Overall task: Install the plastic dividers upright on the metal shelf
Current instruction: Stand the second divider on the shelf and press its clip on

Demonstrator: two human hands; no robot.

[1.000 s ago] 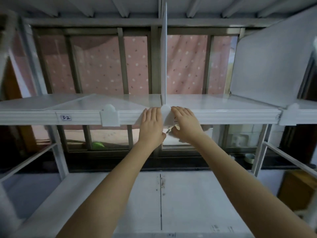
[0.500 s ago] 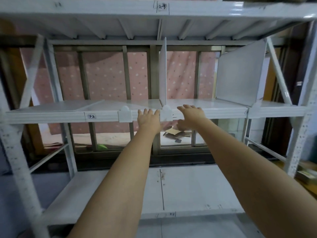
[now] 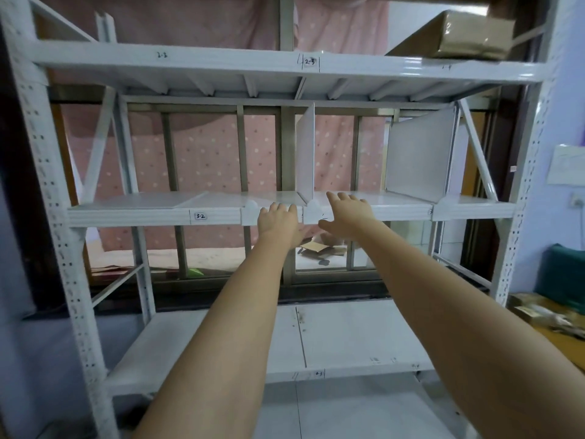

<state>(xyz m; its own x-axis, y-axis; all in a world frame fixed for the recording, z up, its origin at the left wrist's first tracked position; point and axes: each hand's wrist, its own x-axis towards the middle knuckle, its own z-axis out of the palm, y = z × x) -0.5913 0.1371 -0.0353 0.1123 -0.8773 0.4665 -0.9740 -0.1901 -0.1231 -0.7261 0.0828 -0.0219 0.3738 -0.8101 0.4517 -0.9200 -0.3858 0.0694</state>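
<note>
We are seating the middle divider [image 3: 306,153], upright on the shelf [image 3: 133,213]. Our left hand [image 3: 278,221] and right hand [image 3: 346,217] lie flat-fingered beside its clip [image 3: 311,210], gripping nothing. Next, probably the flat divider [image 3: 196,198] at left.

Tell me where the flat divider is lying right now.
In the head view, the flat divider lies on the left part of the middle shelf, above the 3-2 label and left of the left hand.

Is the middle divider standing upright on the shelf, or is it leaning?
Upright. The middle divider rises straight from the metal shelf, its front edge vertical, with its clip over the shelf's front lip.
</note>
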